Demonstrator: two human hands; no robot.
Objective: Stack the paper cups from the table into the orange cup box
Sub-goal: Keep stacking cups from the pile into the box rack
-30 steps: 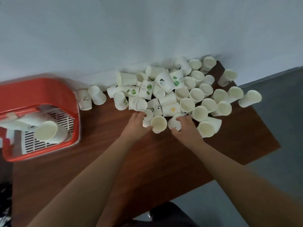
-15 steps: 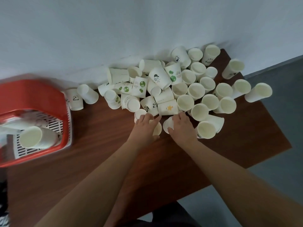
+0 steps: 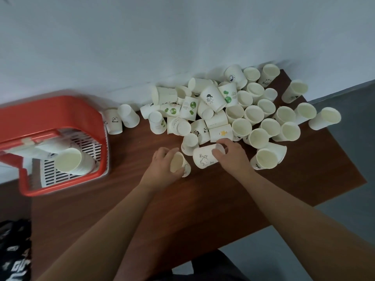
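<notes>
— Where are the cups?

— Most lie in a heap of white paper cups (image 3: pixel 234 114) on the far side of the brown wooden table (image 3: pixel 203 199), up against the pale grey wall (image 3: pixel 182 37). Some stand upright and some are tipped over. Several carry green plant or panda prints.

— And the hands?

— The left hand (image 3: pixel 162 165) has its fingers and thumb curled round a tilted white paper cup (image 3: pixel 177 163) at the near edge of the heap, with the cup's mouth turned up towards the camera. The right hand (image 3: pixel 231 155) grips a white paper cup with a black line drawing (image 3: pixel 203 158). That cup lies on its side, and the fingers wrap round its right-hand end. The two held cups are just beside each other; whether they touch, I cannot tell.

— The box?

— The orange plastic cup box (image 3: pixel 50 112) stands at the table's left end, well apart from both hands. Inside it, on a white slotted liner (image 3: pixel 91 151), a nested stack of white paper cups (image 3: pixel 68 162) lies on its side, mouth towards the camera.

— Anything beyond that?

— Grey floor (image 3: pixel 345 138) shows to the right of the table.
</notes>
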